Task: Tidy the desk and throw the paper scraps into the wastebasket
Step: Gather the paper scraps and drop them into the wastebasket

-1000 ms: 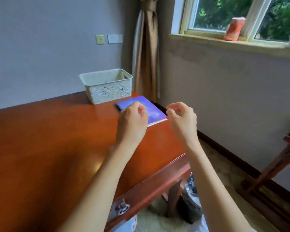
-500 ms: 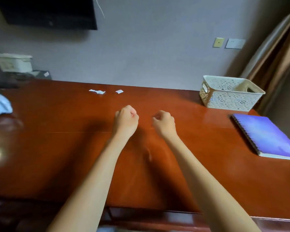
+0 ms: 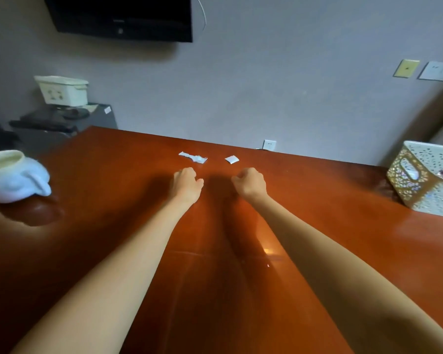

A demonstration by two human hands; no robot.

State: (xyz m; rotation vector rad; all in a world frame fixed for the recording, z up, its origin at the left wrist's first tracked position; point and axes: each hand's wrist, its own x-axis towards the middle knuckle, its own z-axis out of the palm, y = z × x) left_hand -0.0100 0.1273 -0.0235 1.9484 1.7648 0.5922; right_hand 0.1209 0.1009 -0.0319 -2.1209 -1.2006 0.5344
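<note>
Both arms reach out over the red-brown desk [image 3: 317, 226], hovering above its middle. The left hand [image 3: 187, 183] and right hand [image 3: 250, 183] are apart from each other, each with its fingers curled in and nothing visible in its grip. Two paper scraps lie on the desk near its far edge, just beyond the knuckles: a long crumpled scrap [image 3: 192, 157] ahead of the left hand and a small square scrap [image 3: 232, 159] ahead of the right hand; neither hand touches them. A white perforated basket [image 3: 407, 180] stands at the desk's right end, and a pale blue mug [image 3: 16, 177] sits at its left end. A dark screen [image 3: 123, 16] hangs on the wall behind the desk.
</note>
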